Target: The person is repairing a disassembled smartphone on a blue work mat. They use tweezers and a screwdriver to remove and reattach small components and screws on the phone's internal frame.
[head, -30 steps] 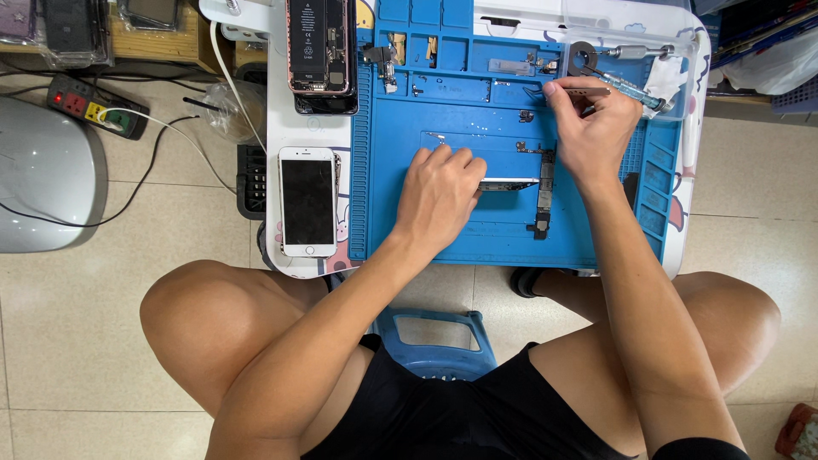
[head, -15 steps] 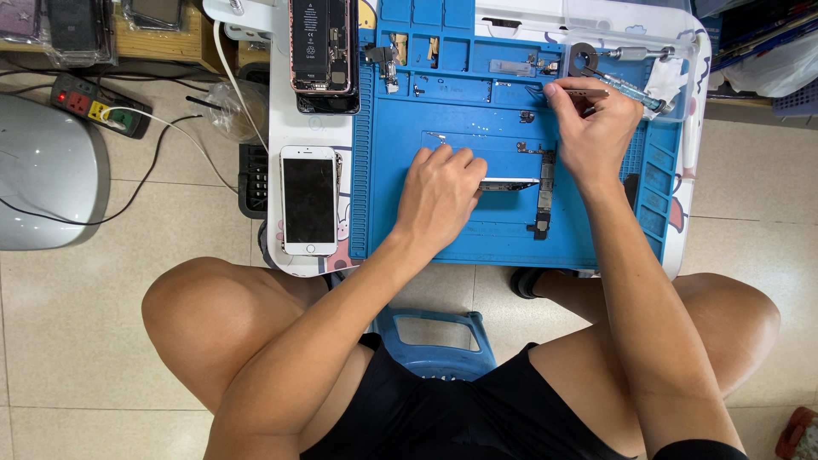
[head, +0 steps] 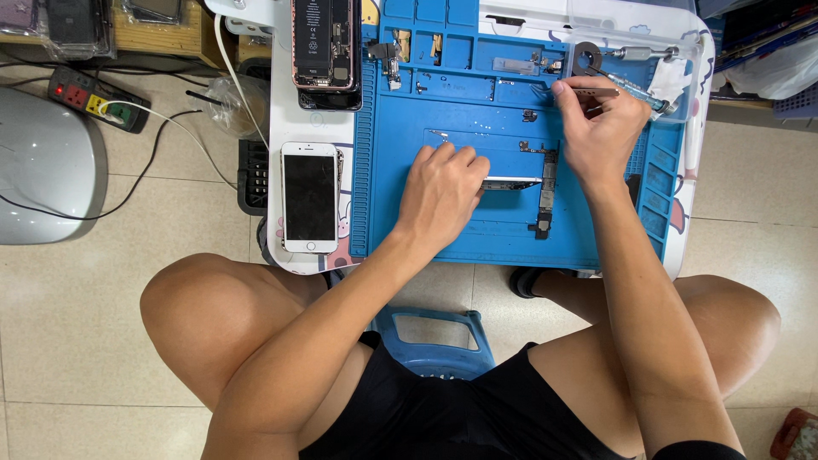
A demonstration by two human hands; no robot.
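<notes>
Nothing has clearly moved since the earlier frames: both hands keep the same places on the blue mat (head: 511, 243), and the circuit board lies where it lay.

Nearest to the person, a blue stool (head: 434, 336) shows between the knees. On the low white desk (head: 277, 115) the left hand (head: 441, 194) rests palm down on the mat, its fingers (head: 464, 162) curled and pressing on the left end of a thin silver part (head: 511, 182). This part comes out from under the fingertips and points to the right. Just beside its right end lies the circuit board (head: 546, 189), a narrow dark strip that runs away from the person, with a small black piece at its near end; it lies flat in the middle of the mat, between the two hands.

Farther away, the right hand (head: 596, 128) has its fingers closed on thin metal tweezers (head: 588, 90), held at the far edge of the mat, near a silver screwdriver (head: 637, 90).

At the left of the mat a white phone (head: 309, 197) lies face up with a dark screen. Beyond it is an opened phone (head: 324, 43) with the battery showing. On the floor at far left lies a power strip (head: 94, 100).
</notes>
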